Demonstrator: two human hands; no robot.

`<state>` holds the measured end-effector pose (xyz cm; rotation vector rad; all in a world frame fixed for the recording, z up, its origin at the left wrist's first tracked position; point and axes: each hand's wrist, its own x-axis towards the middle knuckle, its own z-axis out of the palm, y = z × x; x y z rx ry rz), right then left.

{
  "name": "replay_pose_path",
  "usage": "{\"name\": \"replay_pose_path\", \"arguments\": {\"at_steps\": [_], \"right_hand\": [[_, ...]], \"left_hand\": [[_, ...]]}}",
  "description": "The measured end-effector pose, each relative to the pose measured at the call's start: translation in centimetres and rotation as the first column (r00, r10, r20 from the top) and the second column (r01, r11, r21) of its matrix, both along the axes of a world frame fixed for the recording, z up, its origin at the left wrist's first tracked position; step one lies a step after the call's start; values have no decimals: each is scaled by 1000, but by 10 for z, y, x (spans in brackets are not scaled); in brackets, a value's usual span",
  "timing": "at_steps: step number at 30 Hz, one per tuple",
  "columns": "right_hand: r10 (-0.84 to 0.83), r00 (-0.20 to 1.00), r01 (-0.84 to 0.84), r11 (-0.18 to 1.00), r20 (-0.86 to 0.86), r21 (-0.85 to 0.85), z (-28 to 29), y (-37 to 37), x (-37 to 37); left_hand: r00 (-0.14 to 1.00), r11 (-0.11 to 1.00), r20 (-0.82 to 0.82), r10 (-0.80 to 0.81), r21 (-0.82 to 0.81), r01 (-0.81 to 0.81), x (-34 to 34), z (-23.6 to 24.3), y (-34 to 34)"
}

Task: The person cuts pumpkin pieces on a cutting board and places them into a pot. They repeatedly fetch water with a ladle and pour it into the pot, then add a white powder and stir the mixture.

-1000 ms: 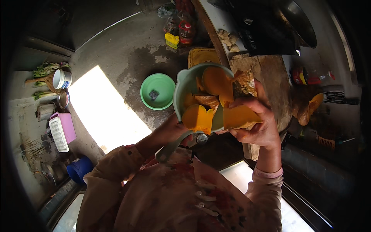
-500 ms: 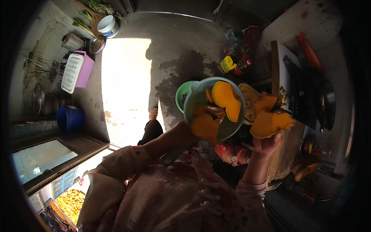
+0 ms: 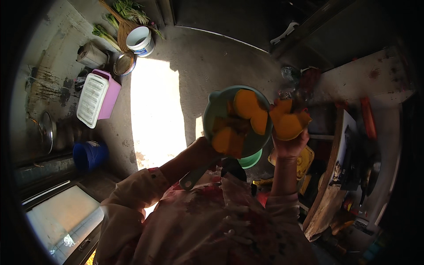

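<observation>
My left hand [image 3: 201,152] is closed on the near-left side of a grey-green plastic bowl [image 3: 261,143] with a small lip at its rim. Several cut orange pumpkin pieces [image 3: 247,105] lie inside it. Below that hand sticks out a grey handle [image 3: 189,180] with a hole at its end; whether it belongs to the bowl I cannot tell. Just right of the bowl, my right hand [image 3: 291,148] holds up more pumpkin pieces [image 3: 289,126], its fingers partly hidden behind them. A bright green basin [image 3: 251,160] shows lower down, partly covered by the bowl.
To the right stands a wooden-edged counter [image 3: 324,201] with a dark wok [image 3: 373,174]. A yellow tray [image 3: 305,161] sits below my right wrist. On the left are a lilac box with a white lid [image 3: 95,99], a blue bucket [image 3: 89,155] and a white bucket [image 3: 140,40].
My right hand has moved left with its pumpkin pieces, away from the counter and close to the bowl. The view has turned, and the green basin now appears below the bowl.
</observation>
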<state>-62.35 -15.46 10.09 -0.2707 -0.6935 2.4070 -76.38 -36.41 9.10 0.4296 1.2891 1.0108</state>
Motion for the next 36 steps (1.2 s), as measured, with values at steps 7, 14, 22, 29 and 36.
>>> {"name": "replay_pose_path", "arguments": {"at_steps": [7, 14, 22, 29, 36], "right_hand": [[-288, 949, 304, 945, 129, -120, -26, 91, -105], [-75, 952, 181, 919, 297, -351, -115, 180, -177], [206, 687, 224, 853, 697, -472, -217, 332, -259], [151, 616, 247, 895, 773, -371, -170, 510, -467], [134, 608, 242, 907, 783, -344, -155, 693, -661]], "left_hand": [[970, 951, 116, 216, 199, -235, -150, -41, 113], [932, 907, 11, 363, 225, -356, -344, -29, 271], [940, 930, -87, 329, -144, -338, -558, 34, 397], [957, 943, -57, 285, -159, -291, -746, 28, 570], [977, 973, -54, 206, -93, -210, -926, 48, 753]]}}
